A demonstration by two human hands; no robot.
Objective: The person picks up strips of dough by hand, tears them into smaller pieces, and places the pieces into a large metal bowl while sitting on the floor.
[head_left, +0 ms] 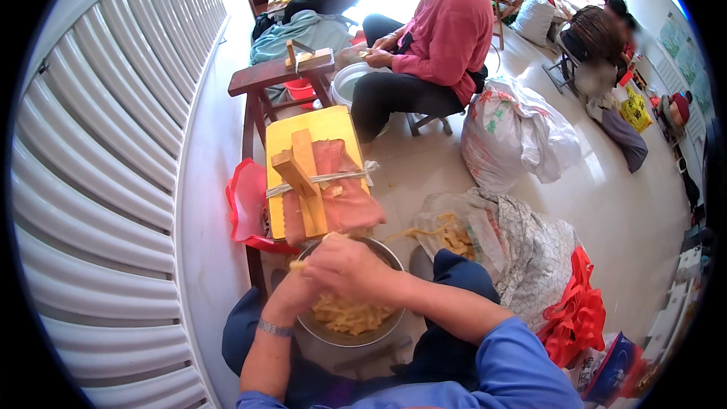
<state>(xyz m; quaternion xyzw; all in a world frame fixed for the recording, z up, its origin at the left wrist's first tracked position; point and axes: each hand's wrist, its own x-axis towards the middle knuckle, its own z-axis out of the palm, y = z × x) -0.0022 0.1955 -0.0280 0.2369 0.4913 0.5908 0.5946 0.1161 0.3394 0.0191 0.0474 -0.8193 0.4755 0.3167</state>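
My right hand [344, 265] lies over my left hand [291, 291], both closed together above a metal bowl [382, 250] that sits in my lap. The bowl holds several pale yellow pieces [350, 316]. What my fingers grip is hidden under the right hand; a small pale yellow bit shows at the left hand's edge. Just beyond the hands a wooden cutter post [301, 174] is tied with cord onto a yellow bench [322, 127] draped with a pink cloth [344, 197]. A bracelet [274, 328] circles my left wrist.
A red plastic bag [244, 201] hangs left of the bench. A patterned sack [522, 246] with yellow pieces lies at my right, then a red bag [579, 318]. A person in a pink top [447, 30] sits ahead at another wooden bench [273, 76]. A white full sack [515, 132] stands behind.
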